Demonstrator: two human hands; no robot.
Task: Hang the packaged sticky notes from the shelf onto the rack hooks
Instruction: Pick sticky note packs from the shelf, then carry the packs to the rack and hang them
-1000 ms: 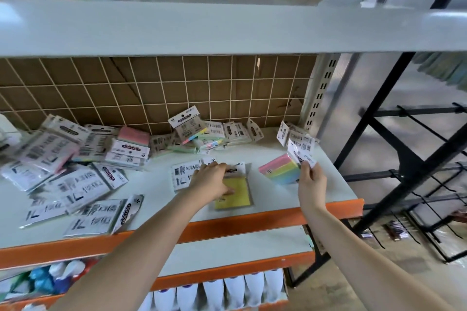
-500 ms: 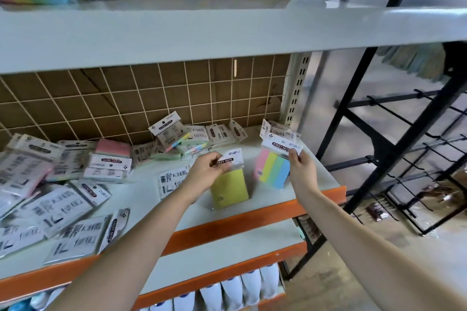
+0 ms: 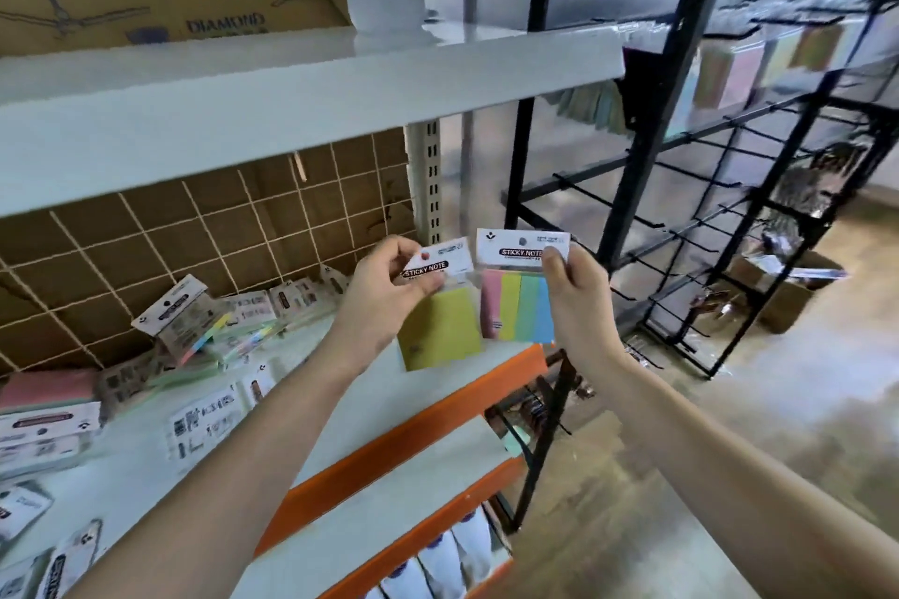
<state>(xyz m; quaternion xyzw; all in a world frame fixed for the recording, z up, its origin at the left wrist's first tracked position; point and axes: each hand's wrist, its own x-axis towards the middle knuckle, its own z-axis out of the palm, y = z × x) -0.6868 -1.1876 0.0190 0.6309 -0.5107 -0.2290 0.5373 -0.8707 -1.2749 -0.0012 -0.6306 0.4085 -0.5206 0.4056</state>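
Both packs are lifted clear above the shelf's (image 3: 408,423) front right corner, the left hand (image 3: 384,302) pinching the yellow pack (image 3: 440,331) by its header and the right hand (image 3: 576,302) the striped pack (image 3: 515,306), so the carry to the rack hooks (image 3: 681,229), seemingly bare though blurred, comes next.

You have two hands up: your left hand (image 3: 384,302) pinches one yellow pack (image 3: 440,328) and your right hand (image 3: 579,302) one striped pack (image 3: 515,306), so two packs are lifted. At eight o'clock a heap of packs (image 3: 194,331) lies on the shelf (image 3: 379,384), too blurred to count. One black rack (image 3: 729,219) stands at two o'clock.
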